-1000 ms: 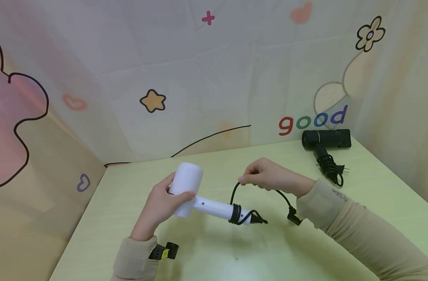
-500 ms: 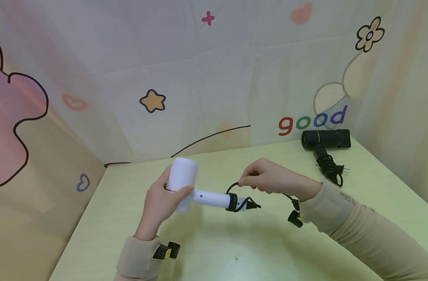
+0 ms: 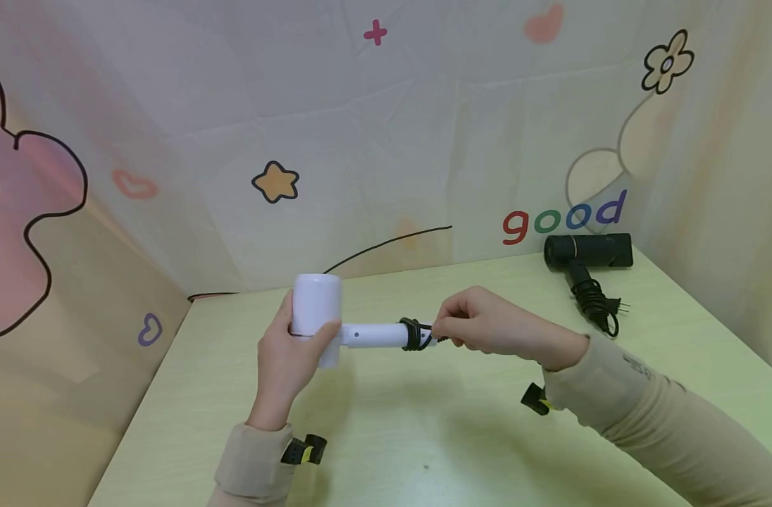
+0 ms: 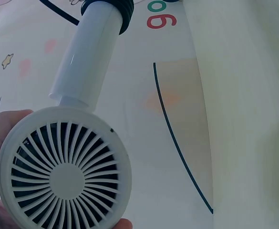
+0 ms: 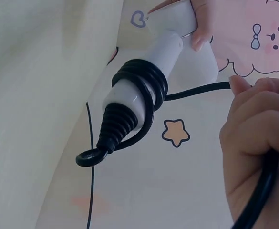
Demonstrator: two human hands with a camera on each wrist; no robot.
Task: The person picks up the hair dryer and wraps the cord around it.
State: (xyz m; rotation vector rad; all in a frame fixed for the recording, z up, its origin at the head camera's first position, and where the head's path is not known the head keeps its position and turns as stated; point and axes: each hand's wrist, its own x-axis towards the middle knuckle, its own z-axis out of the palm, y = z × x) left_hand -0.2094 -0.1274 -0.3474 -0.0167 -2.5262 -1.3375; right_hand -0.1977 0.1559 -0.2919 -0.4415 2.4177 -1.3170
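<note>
A white hair dryer (image 3: 318,304) is held above the table, its handle (image 3: 376,336) pointing right and nearly level. My left hand (image 3: 289,359) grips its barrel, thumb across the front. The round slotted grille (image 4: 67,181) faces the left wrist camera. Black power cord (image 5: 141,78) is wound in several turns around the lower handle, below which a ribbed strain relief (image 5: 116,121) sticks out. My right hand (image 3: 487,320) pinches the cord just beyond the handle's end. In the right wrist view the cord runs taut from the coils to those fingers and leaves below the palm. The plug is hidden.
A black hair dryer (image 3: 589,251) lies at the table's back right corner, its cord (image 3: 594,303) bundled round the handle and its plug prongs showing. The pale green table (image 3: 386,436) meets a printed cloth backdrop (image 3: 373,141) behind and at the sides.
My left hand has tilted the white hair dryer so its handle swung up to level and its barrel stands upright. The right hand stays nearly in place, with less cord showing between it and the handle.
</note>
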